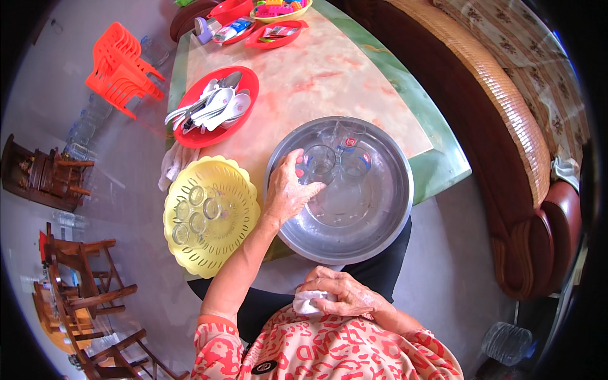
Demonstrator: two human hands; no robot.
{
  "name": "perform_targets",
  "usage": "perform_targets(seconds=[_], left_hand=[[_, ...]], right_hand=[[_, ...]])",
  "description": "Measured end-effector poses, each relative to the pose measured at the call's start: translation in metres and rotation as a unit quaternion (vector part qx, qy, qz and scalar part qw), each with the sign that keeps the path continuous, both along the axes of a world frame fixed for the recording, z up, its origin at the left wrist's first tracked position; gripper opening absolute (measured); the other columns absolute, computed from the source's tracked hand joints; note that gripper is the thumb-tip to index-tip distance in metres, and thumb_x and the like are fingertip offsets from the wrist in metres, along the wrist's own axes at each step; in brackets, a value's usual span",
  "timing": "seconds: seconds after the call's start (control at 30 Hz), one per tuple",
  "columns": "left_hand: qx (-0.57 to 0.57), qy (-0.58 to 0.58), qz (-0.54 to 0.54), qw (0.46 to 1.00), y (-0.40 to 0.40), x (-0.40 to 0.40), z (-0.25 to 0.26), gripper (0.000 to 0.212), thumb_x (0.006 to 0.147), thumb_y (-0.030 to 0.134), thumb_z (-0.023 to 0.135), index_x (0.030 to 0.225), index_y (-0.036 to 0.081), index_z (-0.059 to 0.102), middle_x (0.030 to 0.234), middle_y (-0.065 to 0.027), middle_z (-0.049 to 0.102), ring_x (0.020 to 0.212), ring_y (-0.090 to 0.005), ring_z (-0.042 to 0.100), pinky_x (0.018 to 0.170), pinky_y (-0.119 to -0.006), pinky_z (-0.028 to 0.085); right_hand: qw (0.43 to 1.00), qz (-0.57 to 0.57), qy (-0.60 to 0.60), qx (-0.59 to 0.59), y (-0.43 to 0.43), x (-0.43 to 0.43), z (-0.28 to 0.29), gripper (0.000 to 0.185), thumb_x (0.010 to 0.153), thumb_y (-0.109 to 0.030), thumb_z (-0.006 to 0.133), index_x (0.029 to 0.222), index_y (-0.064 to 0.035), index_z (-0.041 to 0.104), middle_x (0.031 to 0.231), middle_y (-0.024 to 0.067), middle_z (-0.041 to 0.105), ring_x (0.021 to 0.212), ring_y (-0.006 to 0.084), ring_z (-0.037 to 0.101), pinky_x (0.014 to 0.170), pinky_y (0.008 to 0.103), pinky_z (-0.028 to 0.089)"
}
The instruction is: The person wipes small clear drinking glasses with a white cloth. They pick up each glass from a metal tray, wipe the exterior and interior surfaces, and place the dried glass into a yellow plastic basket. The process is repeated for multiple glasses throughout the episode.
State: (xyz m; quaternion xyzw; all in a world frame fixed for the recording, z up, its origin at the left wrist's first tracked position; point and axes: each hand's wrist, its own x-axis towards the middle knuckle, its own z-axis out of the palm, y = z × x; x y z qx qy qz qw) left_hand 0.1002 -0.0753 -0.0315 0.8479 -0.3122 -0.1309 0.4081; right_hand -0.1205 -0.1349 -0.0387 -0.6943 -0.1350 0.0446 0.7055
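A grey metal basin (304, 228) stands at the table's near edge, with several clear drinking glasses inside. My left hand (290, 187) reaches into it from the left, thumb and fingers around the side of one clear drinking glass (319, 164). Beside that one is another glass (355, 161) with red and blue printing; a third (350, 133) lies behind. Close to my body, my right hand (339, 292) grips a bunched white cloth (308, 302). Left of the basin, a yellow slotted plastic basket (232, 237) holds several small glasses (197, 222).
A red plastic dish (213, 140) of spoons and other utensils (221, 104) sits behind the basket, near a crumpled cloth (175, 164). Red trays (275, 45) and a toy-brick bowl (282, 18) occupy the far end. A sofa (475, 142) flanks the right; stacked red chairs (121, 69) stand left.
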Motion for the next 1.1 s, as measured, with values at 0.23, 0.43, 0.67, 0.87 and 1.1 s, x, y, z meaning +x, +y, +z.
perform_targets(seconds=[0.23,0.43,0.67,0.87,1.1], left_hand=[[0.017,0.047,-0.042,0.998,-0.012,0.007,0.001,0.071,0.062,0.017,0.084,0.125,0.01,0.051,0.114,-0.0098,0.061,0.091,-0.0237,0.06,0.081,-0.036,0.05],[-0.094,-0.01,-0.069,0.993,0.007,-0.004,0.005,0.068,0.063,0.007,0.081,0.123,0.011,0.051,0.116,-0.0065,0.06,0.106,-0.0222,0.057,0.086,-0.036,0.048],[-0.226,-0.005,-0.047,0.973,0.017,-0.014,0.031,0.069,0.059,-0.001,0.079,0.122,0.011,0.053,0.113,-0.0064,0.056,0.108,-0.0232,0.054,0.094,-0.038,0.042],[-0.087,-0.326,-0.006,0.941,-0.005,-0.018,0.066,0.067,0.056,-0.002,0.078,0.119,0.014,0.06,0.113,-0.0068,0.053,0.109,-0.0283,0.045,0.098,-0.041,0.035],[-0.053,-0.398,-0.039,0.915,-0.026,-0.018,0.076,0.064,0.059,-0.004,0.075,0.117,0.02,0.064,0.114,-0.0036,0.051,0.11,-0.0274,0.04,0.097,-0.041,0.035]], right_hand=[[0.999,0.039,-0.004,0.007,-0.007,0.006,-0.003,0.028,0.089,-0.017,0.054,0.112,-0.0026,0.062,0.106,0.014,0.056,0.099,0.031,0.058,0.088,0.0407,0.048],[0.999,0.036,-0.005,0.009,-0.011,0.001,-0.004,0.029,0.089,-0.018,0.053,0.111,-0.0026,0.062,0.107,0.0143,0.056,0.099,0.0314,0.058,0.088,0.041,0.048],[0.999,0.037,-0.004,0.013,-0.006,-0.009,-0.001,0.031,0.088,-0.021,0.052,0.111,-0.0025,0.062,0.107,0.0146,0.055,0.1,0.0315,0.057,0.088,0.041,0.047],[0.999,0.024,-0.025,-0.001,-0.007,-0.015,-0.008,0.035,0.088,-0.025,0.05,0.112,-0.0019,0.061,0.107,0.0157,0.055,0.101,0.0333,0.056,0.089,0.0426,0.045],[0.999,0.014,-0.04,0.015,-0.011,-0.016,-0.018,0.038,0.09,-0.03,0.051,0.113,-0.002,0.061,0.108,0.0154,0.056,0.103,0.0329,0.055,0.09,0.0425,0.045]])
